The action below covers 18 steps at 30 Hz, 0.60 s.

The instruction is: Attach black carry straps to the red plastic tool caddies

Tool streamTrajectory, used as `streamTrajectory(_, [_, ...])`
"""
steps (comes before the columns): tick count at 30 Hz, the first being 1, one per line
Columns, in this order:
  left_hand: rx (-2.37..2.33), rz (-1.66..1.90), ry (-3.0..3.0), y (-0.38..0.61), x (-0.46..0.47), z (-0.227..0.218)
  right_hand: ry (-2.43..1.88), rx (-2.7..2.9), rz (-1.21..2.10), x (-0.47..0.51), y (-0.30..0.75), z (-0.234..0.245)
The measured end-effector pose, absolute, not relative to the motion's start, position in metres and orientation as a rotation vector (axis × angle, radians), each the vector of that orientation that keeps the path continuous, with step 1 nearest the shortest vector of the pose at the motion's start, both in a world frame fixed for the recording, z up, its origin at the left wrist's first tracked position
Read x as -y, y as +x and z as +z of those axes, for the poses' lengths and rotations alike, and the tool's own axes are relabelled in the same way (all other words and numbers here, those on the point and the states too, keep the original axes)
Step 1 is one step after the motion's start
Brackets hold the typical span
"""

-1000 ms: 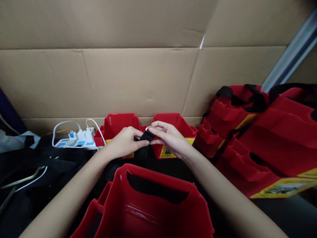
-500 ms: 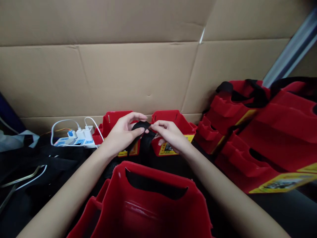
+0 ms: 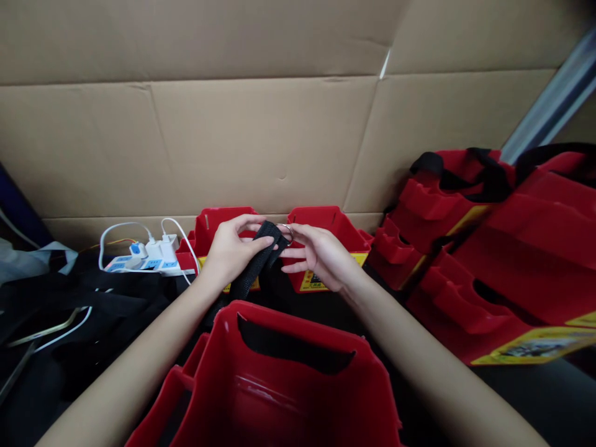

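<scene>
My left hand [image 3: 235, 251] pinches a black webbing strap [image 3: 254, 270] between thumb and fingers. A thin metal ring [image 3: 290, 232] sits at the strap's folded upper end. The upper fingers of my right hand [image 3: 323, 254] are at this ring and seem to grip it, though the exact contact is partly hidden. Its lower fingers are stretched out and spread. Below both hands stands a red plastic bin [image 3: 298, 326] with a long slot in its raised wall. Black material shows through that slot.
Two red bins, one left [image 3: 228, 216] and one right [image 3: 321, 214], stand against the cardboard wall [image 3: 261, 143]. More red bins [image 3: 512, 236] with black straps are stacked at right. A power strip [image 3: 158, 266] with white cables and black bags [image 3: 93, 335] lie at left.
The strap has turned, so its flat woven side and the ring now show clearly. My right hand's lower fingers have spread out from a tighter pinch.
</scene>
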<state>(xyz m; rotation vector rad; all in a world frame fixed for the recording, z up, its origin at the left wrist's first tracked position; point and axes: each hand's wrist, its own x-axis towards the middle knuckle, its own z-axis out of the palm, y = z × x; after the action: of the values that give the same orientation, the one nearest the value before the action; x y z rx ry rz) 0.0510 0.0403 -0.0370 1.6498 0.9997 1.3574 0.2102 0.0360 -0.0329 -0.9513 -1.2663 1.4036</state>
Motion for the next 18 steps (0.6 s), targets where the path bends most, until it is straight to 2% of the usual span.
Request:
streamTrajectory(8, [-1.101, 1.299, 1.783, 0.049, -0.0447, -0.0413, -0.956, 1.328, 1.545, -0.0367, 0.2135, -0.0354])
streamTrajectory(18, [-1.035, 1.271, 1.922, 0.0491, -0.0467, -0.0434, -0.943, 1.5, 1.286, -0.0361, 0.2088, -0.0416])
